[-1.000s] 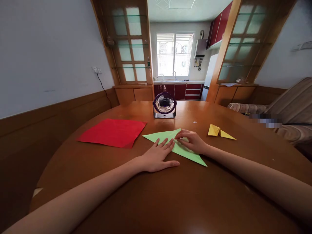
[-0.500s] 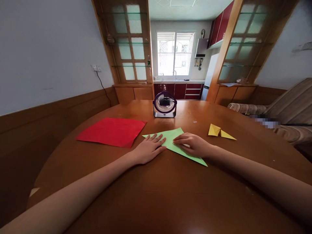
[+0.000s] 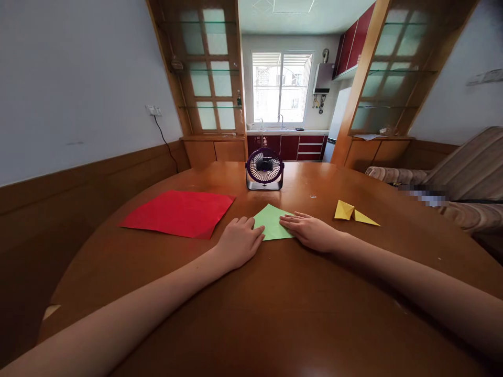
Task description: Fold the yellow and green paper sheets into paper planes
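Note:
A folded sheet of green paper (image 3: 271, 222) lies on the table, one corner pointing away from me. At its left side is my left hand (image 3: 239, 240), closed, with curled fingers and the thumb on the paper's edge. My right hand (image 3: 312, 232) rests on the right part of the paper, palm down, with its fingers stretched out. The paper's left and right corners are hidden under my hands. To the left lies a large red sheet of paper (image 3: 178, 213). Over on the right sits a folded yellow paper piece (image 3: 344, 209) with a pointed end (image 3: 366, 218).
Beyond the green paper stands a small purple fan (image 3: 264, 166). All of this is on a round-edged brown wooden table (image 3: 271, 314). A striped armchair (image 3: 467, 173) is at the right, and a wall with a socket (image 3: 153, 110) at the left.
The green paper has turned, so its near edge now runs almost level. My left hand has gone from flat to curled at its left side; my right fingers have straightened on it.

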A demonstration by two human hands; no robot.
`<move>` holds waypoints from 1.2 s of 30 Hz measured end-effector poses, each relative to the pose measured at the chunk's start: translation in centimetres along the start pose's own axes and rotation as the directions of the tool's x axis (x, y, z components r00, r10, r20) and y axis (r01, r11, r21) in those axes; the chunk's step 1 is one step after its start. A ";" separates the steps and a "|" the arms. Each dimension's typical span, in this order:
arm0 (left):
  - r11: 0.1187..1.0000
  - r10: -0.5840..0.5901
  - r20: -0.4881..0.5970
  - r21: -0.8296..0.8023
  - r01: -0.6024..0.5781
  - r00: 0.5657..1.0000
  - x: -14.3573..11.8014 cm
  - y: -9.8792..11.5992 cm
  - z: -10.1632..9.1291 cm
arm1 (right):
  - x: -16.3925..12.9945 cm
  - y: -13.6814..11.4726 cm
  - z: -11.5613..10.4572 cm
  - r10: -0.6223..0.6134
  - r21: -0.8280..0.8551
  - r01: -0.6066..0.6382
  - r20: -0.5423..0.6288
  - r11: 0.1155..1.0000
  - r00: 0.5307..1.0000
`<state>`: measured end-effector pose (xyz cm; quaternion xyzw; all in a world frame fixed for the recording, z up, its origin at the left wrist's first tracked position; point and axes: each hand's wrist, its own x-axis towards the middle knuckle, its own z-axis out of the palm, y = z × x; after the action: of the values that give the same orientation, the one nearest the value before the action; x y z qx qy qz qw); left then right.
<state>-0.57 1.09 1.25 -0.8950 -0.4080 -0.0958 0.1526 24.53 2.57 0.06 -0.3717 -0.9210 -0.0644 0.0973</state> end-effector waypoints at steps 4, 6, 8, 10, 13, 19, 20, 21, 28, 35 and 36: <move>0.974 0.082 -0.034 -0.209 -0.087 0.996 0.4 -1.1 1.2 | 0.8 -0.4 0.6 0.042 0.034 -0.040 -0.067 0.999 0.997; 0.944 0.136 0.028 -0.308 -0.121 0.990 0.7 -1.6 1.9 | 1.2 -1.1 0.9 0.042 0.080 -0.034 -0.102 0.996 0.994; 0.925 0.160 0.127 -0.367 -0.104 0.979 1.0 -1.9 2.4 | 1.5 -1.7 1.1 0.048 0.140 -0.032 -0.107 0.990 0.993; 0.917 0.168 0.191 -0.390 -0.082 0.967 1.3 -2.0 2.6 | 1.7 -2.1 1.5 0.069 0.196 -0.051 -0.088 0.979 0.994; 0.913 0.178 0.197 -0.398 -0.087 0.964 1.4 -2.1 2.7 | 1.5 -1.9 2.0 0.110 0.268 -0.086 -0.077 0.959 0.991; 0.919 0.167 0.207 -0.387 -0.075 0.964 1.2 -2.0 2.5 | -0.1 -0.5 2.3 0.129 0.268 -0.100 -0.091 0.958 0.988; 0.919 0.168 0.204 -0.387 -0.078 0.964 1.2 -2.0 2.5 | -0.4 -0.3 2.3 0.129 0.263 -0.102 -0.087 0.959 0.988; 0.919 0.167 0.200 -0.386 -0.079 0.965 1.2 -2.0 2.5 | -0.7 -0.1 2.2 0.136 0.262 -0.111 -0.080 0.959 0.987; 0.924 0.159 0.207 -0.375 -0.072 0.965 1.2 -2.1 2.7 | -2.4 1.0 2.1 0.185 0.282 -0.157 -0.075 0.947 0.980; 0.909 0.162 0.188 -0.411 -0.072 0.969 1.1 -2.2 2.7 | -5.0 2.6 1.9 0.256 0.280 -0.233 -0.050 0.931 0.965; 0.905 0.163 0.179 -0.418 -0.075 0.970 1.1 -2.2 2.7 | -5.4 2.9 1.9 0.262 0.282 -0.236 -0.060 0.930 0.963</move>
<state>-1.41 4.13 -0.52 -0.9354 -0.3372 -0.0741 -0.0759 30.05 1.38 -2.90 -0.4650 -0.8607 0.0575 0.1992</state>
